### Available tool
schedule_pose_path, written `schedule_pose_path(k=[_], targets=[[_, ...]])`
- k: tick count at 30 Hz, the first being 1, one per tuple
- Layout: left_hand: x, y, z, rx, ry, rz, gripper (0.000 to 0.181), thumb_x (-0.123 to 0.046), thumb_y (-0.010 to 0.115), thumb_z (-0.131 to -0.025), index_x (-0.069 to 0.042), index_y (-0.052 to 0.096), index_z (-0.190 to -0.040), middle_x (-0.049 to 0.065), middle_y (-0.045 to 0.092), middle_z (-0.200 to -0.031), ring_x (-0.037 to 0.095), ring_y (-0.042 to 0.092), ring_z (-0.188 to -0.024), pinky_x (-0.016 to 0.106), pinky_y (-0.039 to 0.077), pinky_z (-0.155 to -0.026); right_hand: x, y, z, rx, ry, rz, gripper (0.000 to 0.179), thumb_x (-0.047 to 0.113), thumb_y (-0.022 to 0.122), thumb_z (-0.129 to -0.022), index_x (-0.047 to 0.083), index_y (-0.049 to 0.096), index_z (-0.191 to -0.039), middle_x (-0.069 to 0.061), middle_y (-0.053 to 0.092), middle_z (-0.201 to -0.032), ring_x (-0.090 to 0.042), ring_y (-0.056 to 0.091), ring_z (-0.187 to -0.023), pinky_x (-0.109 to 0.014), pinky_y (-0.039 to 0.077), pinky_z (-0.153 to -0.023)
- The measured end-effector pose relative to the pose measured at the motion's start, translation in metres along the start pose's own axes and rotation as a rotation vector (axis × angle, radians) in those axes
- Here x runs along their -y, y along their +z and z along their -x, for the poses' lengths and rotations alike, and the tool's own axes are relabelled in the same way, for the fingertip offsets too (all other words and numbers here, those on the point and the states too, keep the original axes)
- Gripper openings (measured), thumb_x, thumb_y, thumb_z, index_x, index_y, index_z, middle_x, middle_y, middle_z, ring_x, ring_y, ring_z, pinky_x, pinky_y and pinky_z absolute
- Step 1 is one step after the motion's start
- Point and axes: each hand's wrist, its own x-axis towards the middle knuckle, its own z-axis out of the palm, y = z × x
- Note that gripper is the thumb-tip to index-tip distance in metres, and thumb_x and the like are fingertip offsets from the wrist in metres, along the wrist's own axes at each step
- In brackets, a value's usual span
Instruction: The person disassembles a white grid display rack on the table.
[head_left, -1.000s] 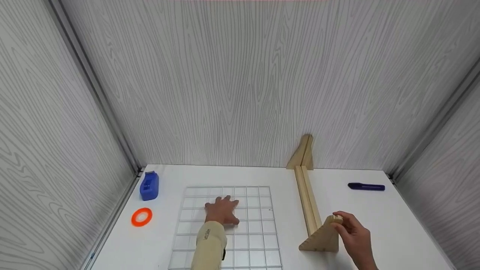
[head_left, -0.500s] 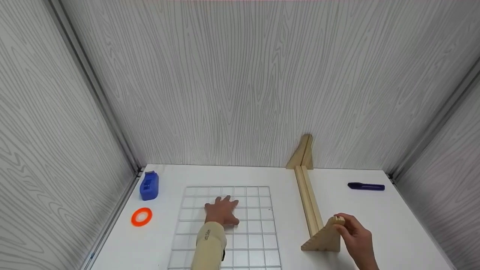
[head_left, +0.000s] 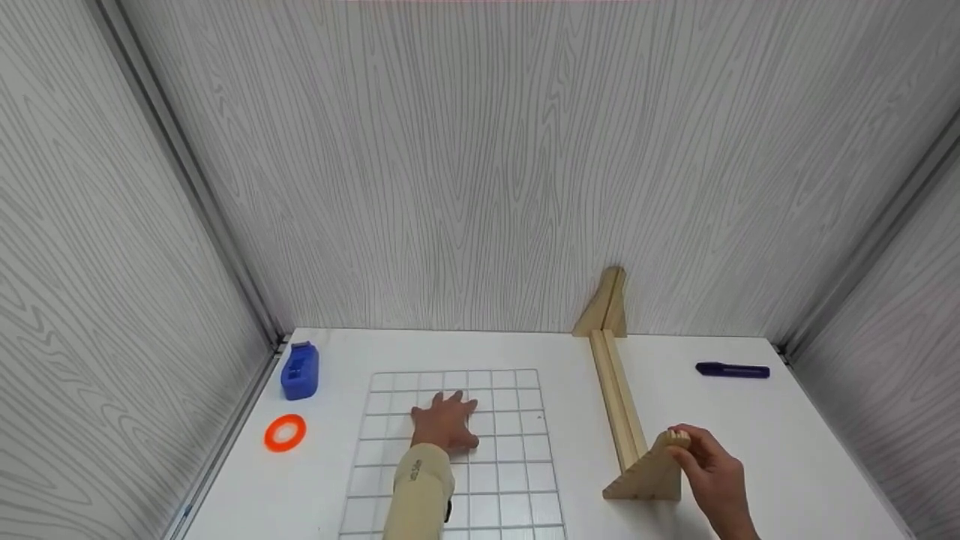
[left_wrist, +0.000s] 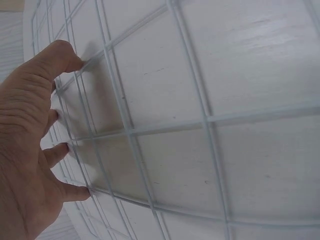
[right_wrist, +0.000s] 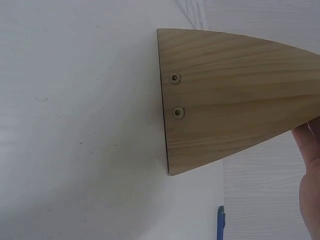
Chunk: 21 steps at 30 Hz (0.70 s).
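My left hand rests with spread fingers on a white wire grid panel lying on the table; in the left wrist view its fingertips touch the wires. At the right, my right hand pinches the narrow top of the near end piece of a wooden stand. The stand has two long parallel rails joining two upright tapered ends. The right wrist view shows the near end piece close, with two screws near its base; most of the right hand is out of that view.
A blue tape dispenser and an orange ring-shaped roll lie at the left of the white table. A dark blue capped pen or cutter lies at the right back. Grey wood-grain walls enclose the back and sides.
The near end of the wooden stand has shifted slightly right with my right hand, mostly in the first half second. My left hand stays in place on the grid.
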Motion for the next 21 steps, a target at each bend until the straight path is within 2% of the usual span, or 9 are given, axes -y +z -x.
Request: schedule_pose_path(k=[5,10,13,16,21], targets=[[0.003,-0.006,0.001,0.002,0.020,-0.002,0.073,-0.045,0.077,-0.082,-0.029,0.052,-0.149,0.004,0.043,-0.161,0.040,0.034,-0.150,0.077,0.031,-0.108,-0.004,0.001,-0.002,0.065,-0.084,0.046,0.024,-0.001,0.071,-0.091,0.007,0.071,-0.114,0.000,0.077,-0.102,0.010,0.067,-0.092,-0.006,0.053,-0.072],[0.008,-0.028,0.002,-0.005,0.052,0.050,0.070,-0.047,0.068,-0.088,-0.030,0.047,-0.153,0.007,0.034,-0.166,0.042,0.027,-0.153,0.079,0.027,-0.110,-0.009,-0.010,-0.007,0.159,-0.108,0.083,0.037,0.005,0.067,-0.096,0.015,0.065,-0.131,0.007,0.076,-0.109,0.011,0.066,-0.098,-0.005,0.052,-0.076],[0.011,-0.048,0.001,-0.046,0.058,0.061,0.071,-0.050,0.066,-0.091,-0.032,0.042,-0.155,0.007,0.028,-0.168,0.044,0.022,-0.155,0.079,0.023,-0.112,-0.007,-0.021,-0.014,0.185,-0.098,0.072,0.044,0.004,0.064,-0.097,0.018,0.060,-0.139,0.002,0.076,-0.114,0.010,0.065,-0.103,-0.004,0.050,-0.081],[0.014,-0.069,-0.001,-0.105,0.050,0.001,0.081,-0.067,0.061,-0.088,-0.037,0.035,-0.158,0.005,0.022,-0.170,0.044,0.018,-0.156,0.078,0.019,-0.114,0.000,-0.029,-0.026,0.200,-0.103,0.037,0.048,0.001,0.059,-0.099,0.020,0.056,-0.144,-0.005,0.075,-0.118,0.007,0.067,-0.105,-0.003,0.047,-0.086],[0.015,-0.104,-0.006,-0.217,0.041,-0.146,0.102,-0.093,0.046,-0.076,-0.043,0.020,-0.161,0.004,0.013,-0.172,0.042,0.011,-0.158,0.076,0.014,-0.117,0.013,-0.032,-0.055,0.227,-0.160,0.036,0.050,0.005,0.056,-0.101,0.020,0.051,-0.149,-0.010,0.071,-0.129,0.009,0.062,-0.114,-0.001,0.042,-0.093]])
